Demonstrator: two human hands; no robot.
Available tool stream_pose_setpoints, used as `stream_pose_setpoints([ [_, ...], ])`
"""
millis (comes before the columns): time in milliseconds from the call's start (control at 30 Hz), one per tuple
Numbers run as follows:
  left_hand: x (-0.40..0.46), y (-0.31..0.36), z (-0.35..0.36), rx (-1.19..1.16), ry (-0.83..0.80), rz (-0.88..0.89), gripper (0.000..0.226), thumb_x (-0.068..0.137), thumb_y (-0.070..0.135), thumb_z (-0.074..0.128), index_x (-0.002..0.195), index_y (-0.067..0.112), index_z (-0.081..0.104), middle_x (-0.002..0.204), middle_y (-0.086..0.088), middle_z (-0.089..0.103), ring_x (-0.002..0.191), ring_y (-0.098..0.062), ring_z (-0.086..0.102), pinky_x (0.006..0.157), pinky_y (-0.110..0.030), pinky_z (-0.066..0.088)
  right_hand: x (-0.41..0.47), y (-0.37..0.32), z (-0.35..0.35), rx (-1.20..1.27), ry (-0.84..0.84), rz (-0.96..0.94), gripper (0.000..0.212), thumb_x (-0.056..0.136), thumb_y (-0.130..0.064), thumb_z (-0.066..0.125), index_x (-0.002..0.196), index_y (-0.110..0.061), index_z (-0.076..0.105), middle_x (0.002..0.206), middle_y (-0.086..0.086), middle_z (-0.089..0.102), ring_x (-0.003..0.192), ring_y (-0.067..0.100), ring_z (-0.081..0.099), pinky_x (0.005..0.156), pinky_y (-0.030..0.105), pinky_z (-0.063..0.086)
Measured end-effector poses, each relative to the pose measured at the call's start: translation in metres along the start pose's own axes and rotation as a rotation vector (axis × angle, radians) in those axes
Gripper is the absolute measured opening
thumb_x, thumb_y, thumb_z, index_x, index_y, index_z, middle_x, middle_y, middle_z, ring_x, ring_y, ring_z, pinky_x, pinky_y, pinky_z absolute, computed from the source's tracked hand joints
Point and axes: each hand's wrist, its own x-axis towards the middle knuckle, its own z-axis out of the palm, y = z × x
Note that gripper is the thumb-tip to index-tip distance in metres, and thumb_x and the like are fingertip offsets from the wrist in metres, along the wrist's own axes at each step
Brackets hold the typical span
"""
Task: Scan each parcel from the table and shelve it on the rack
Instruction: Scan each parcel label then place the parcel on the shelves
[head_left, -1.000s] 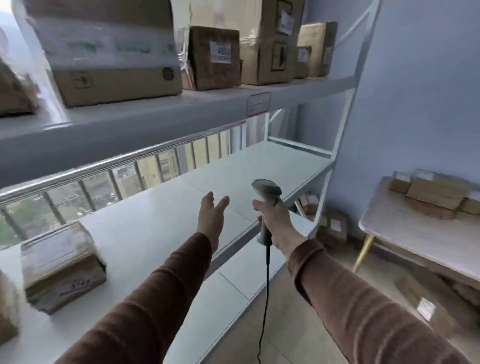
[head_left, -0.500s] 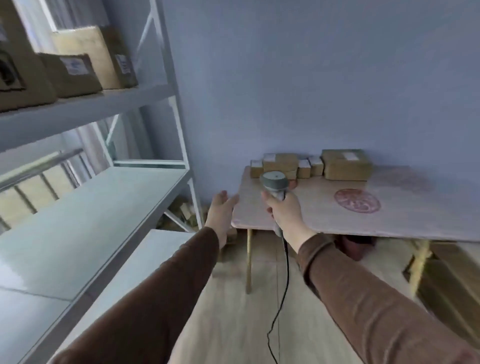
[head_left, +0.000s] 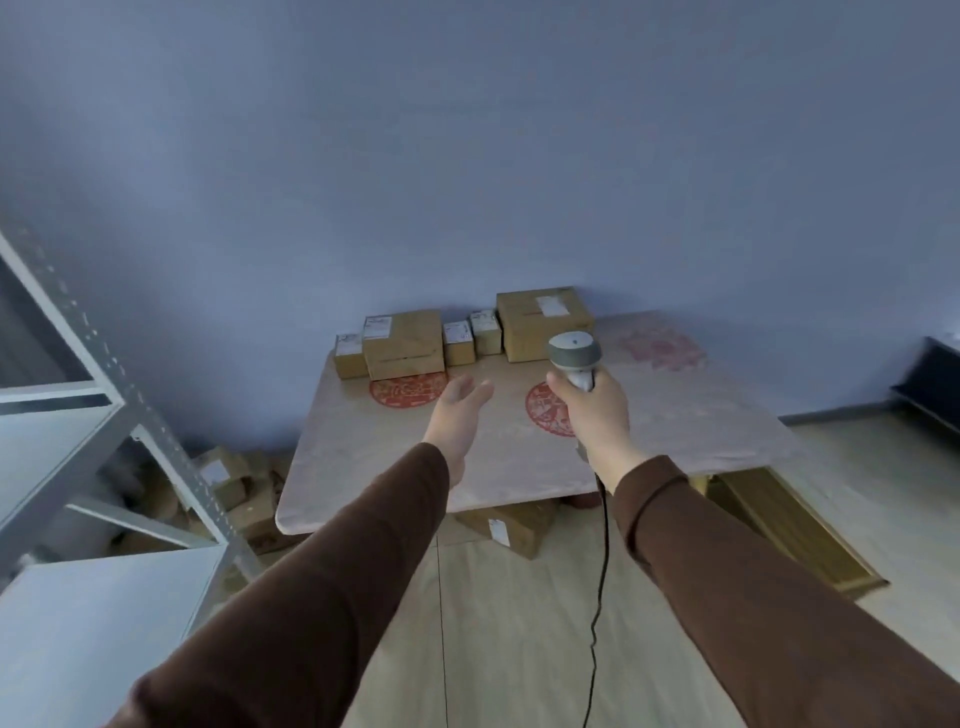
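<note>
Several brown cardboard parcels stand in a row at the far edge of the pale table (head_left: 675, 431), against the blue wall: a wide parcel (head_left: 404, 344) at the left, small ones (head_left: 459, 342) in the middle, a larger box (head_left: 540, 319) at the right. My right hand (head_left: 597, 410) grips the handle of a grey corded barcode scanner (head_left: 574, 353), held upright over the table. My left hand (head_left: 460, 415) is stretched out over the table with straight fingers, holding nothing, short of the parcels.
The white metal rack (head_left: 93, 441) stands at the left, its shelves (head_left: 98, 613) bare here. More cardboard boxes lie on the floor behind the rack (head_left: 234, 488) and under the table (head_left: 511, 525). A flat wooden board (head_left: 795, 530) lies on the floor at the right.
My view has swung right, from the rack to the table, which is now closer and centred. Both arms stay stretched forward; the scanner is still in my right hand.
</note>
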Motion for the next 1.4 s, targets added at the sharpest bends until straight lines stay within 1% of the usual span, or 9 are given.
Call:
stream_pose_setpoints([
  [167, 0.075, -0.006, 0.038, 0.045, -0.09, -0.016, 0.059, 0.108, 0.014, 0.047, 0.164, 0.014, 0.028, 0.168, -0.004, 0.031, 0.153, -0.019, 0.03, 0.108, -0.028, 0.024, 0.072, 0.03, -0.016, -0.094, 0.074, -0.003, 0.029, 0.091, -0.049, 0.07, 0.109, -0.027, 0.067, 0.098, -0.005, 0.074, 0.093, 0.022, 0.071, 0.08, 0.043, 0.058],
  [300, 0.15, -0.005, 0.056, 0.022, -0.116, -0.019, 0.063, 0.107, 0.025, 0.052, 0.164, 0.016, 0.025, 0.167, -0.003, 0.035, 0.152, -0.019, 0.032, 0.109, -0.029, 0.024, 0.139, 0.044, -0.016, -0.171, 0.115, -0.004, 0.033, 0.086, -0.065, 0.064, 0.102, -0.036, 0.063, 0.091, -0.009, 0.073, 0.083, 0.022, 0.073, 0.074, 0.042, 0.058],
  [400, 0.214, -0.005, 0.063, 0.07, -0.144, -0.016, 0.058, 0.108, 0.012, 0.044, 0.163, 0.013, 0.028, 0.167, -0.003, 0.031, 0.153, -0.019, 0.03, 0.108, -0.029, 0.024, 0.192, 0.046, -0.008, -0.231, 0.142, -0.038, 0.031, 0.088, -0.066, 0.06, 0.098, -0.037, 0.061, 0.087, -0.01, 0.072, 0.078, 0.019, 0.073, 0.068, 0.038, 0.056],
  [533, 0.291, -0.003, 0.069, 0.133, -0.17, -0.025, 0.056, 0.107, 0.001, 0.033, 0.162, 0.01, 0.03, 0.17, -0.002, 0.025, 0.154, -0.018, 0.027, 0.11, -0.029, 0.023, 0.256, 0.054, 0.002, -0.251, 0.135, -0.028, 0.032, 0.087, -0.069, 0.058, 0.097, -0.039, 0.062, 0.085, -0.011, 0.074, 0.078, 0.015, 0.073, 0.07, 0.045, 0.061],
  [700, 0.359, -0.006, 0.081, 0.071, -0.135, -0.078, 0.057, 0.108, 0.008, 0.041, 0.163, 0.014, 0.029, 0.167, -0.005, 0.032, 0.152, -0.021, 0.032, 0.106, -0.029, 0.023, 0.317, 0.073, 0.014, -0.234, 0.124, 0.011, 0.025, 0.092, -0.06, 0.062, 0.093, -0.035, 0.062, 0.074, -0.006, 0.072, 0.07, 0.016, 0.071, 0.067, 0.041, 0.058],
  [833, 0.405, -0.015, 0.091, 0.011, -0.099, -0.145, 0.059, 0.107, 0.019, 0.049, 0.163, 0.017, 0.03, 0.165, -0.007, 0.036, 0.15, -0.023, 0.034, 0.108, -0.031, 0.024, 0.371, 0.099, 0.027, -0.192, 0.095, 0.07, 0.029, 0.087, -0.054, 0.072, 0.09, -0.026, 0.065, 0.076, -0.006, 0.068, 0.069, 0.016, 0.065, 0.063, 0.029, 0.044],
  [933, 0.438, -0.025, 0.1, -0.015, -0.065, -0.192, 0.063, 0.106, 0.026, 0.054, 0.164, 0.019, 0.028, 0.165, -0.007, 0.036, 0.15, -0.024, 0.034, 0.117, -0.037, 0.024, 0.414, 0.125, 0.034, -0.173, 0.061, 0.122, 0.023, 0.089, -0.042, 0.073, 0.081, -0.025, 0.059, 0.07, -0.003, 0.064, 0.064, 0.019, 0.059, 0.062, 0.03, 0.041],
  [1033, 0.474, -0.036, 0.112, -0.027, -0.028, -0.225, 0.065, 0.105, 0.03, 0.057, 0.163, 0.02, 0.028, 0.165, -0.007, 0.036, 0.15, -0.024, 0.035, 0.111, -0.034, 0.026, 0.458, 0.153, 0.036, -0.14, 0.046, 0.171, 0.019, 0.092, -0.032, 0.072, 0.079, -0.027, 0.059, 0.068, -0.002, 0.062, 0.061, 0.018, 0.056, 0.059, 0.027, 0.038],
  [1400, 0.597, -0.08, 0.16, 0.019, 0.13, -0.327, 0.062, 0.109, 0.027, 0.049, 0.165, 0.02, 0.023, 0.17, -0.001, 0.027, 0.154, -0.022, 0.031, 0.118, -0.036, 0.027, 0.603, 0.251, 0.035, -0.008, 0.016, 0.313, 0.012, 0.09, -0.024, 0.075, 0.09, -0.02, 0.064, 0.083, 0.0, 0.067, 0.079, 0.02, 0.063, 0.075, 0.036, 0.05],
])
